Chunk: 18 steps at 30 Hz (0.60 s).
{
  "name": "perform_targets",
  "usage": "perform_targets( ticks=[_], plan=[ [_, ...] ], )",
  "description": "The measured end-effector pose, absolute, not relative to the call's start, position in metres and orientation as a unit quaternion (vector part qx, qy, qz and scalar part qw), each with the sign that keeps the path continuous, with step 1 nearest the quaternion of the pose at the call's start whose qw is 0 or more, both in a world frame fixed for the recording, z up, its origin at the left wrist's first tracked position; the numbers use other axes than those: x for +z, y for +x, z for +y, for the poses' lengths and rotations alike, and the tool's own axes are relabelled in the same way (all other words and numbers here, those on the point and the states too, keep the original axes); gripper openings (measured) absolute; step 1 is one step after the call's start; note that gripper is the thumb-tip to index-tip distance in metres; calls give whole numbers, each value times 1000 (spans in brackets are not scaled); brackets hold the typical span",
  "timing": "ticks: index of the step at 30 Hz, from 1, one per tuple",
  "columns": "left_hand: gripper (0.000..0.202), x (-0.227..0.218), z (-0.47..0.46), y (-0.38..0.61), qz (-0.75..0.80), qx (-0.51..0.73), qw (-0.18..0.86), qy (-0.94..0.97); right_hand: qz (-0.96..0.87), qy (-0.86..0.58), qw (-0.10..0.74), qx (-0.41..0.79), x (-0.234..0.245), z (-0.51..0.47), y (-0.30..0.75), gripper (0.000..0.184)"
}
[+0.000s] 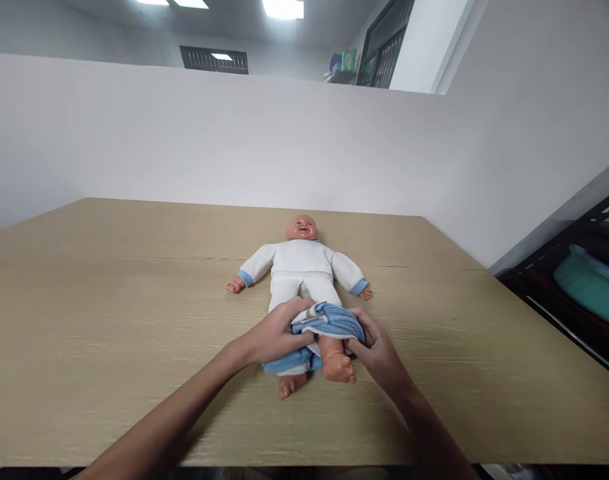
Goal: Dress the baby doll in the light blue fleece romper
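A baby doll (303, 257) in a white top with blue cuffs lies on its back on the wooden table, head away from me and feet toward me. White trousers (284, 290) with blue striped leg ends cover its legs. My left hand (279, 330) is closed on one side of a blue trouser cuff (329, 321), around the doll's leg on the right. On the cuff's other side, my right hand (377, 343) grips the same bunched cloth. A bare doll foot (339, 368) sticks out below it. The other foot (291, 385) rests beyond the second blue cuff (294, 361).
The wooden table (134, 320) stretches out to a white partition wall (234, 140). On the right, a dark metal rack (559, 307) holds a green-blue item (591, 283). Over the partition, a green package (349, 60) shows in the back.
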State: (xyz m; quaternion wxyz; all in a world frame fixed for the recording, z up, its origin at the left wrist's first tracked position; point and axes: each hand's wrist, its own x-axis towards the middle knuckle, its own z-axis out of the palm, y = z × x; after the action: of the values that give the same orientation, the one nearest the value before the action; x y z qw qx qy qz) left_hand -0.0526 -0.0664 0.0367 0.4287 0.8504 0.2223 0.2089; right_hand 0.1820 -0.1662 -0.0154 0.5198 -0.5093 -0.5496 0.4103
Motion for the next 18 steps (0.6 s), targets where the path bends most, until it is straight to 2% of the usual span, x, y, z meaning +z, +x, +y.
perform_targets(
  ticks=[2,6,7,11,14,18],
  plan=[
    [21,40,-65,-59,237,196,397,865,-578,-472,480,461,-10,-163,196,31],
    [52,47,-62,-77,239,185,343,889,-537,-508,461,490,-7,-164,214,61],
    [52,48,-59,-80,234,186,335,894,-534,-519,460,483,-6,-162,215,59],
    [32,40,-43,-82,250,221,348,876,-577,-488,485,439,-1,-127,209,34],
    [35,26,-28,-77,312,272,373,830,-565,-478,534,408,-5,-92,203,35],
    [37,1,-15,-80,372,307,392,784,-543,-497,546,399,-29,-71,200,41]
  ],
)
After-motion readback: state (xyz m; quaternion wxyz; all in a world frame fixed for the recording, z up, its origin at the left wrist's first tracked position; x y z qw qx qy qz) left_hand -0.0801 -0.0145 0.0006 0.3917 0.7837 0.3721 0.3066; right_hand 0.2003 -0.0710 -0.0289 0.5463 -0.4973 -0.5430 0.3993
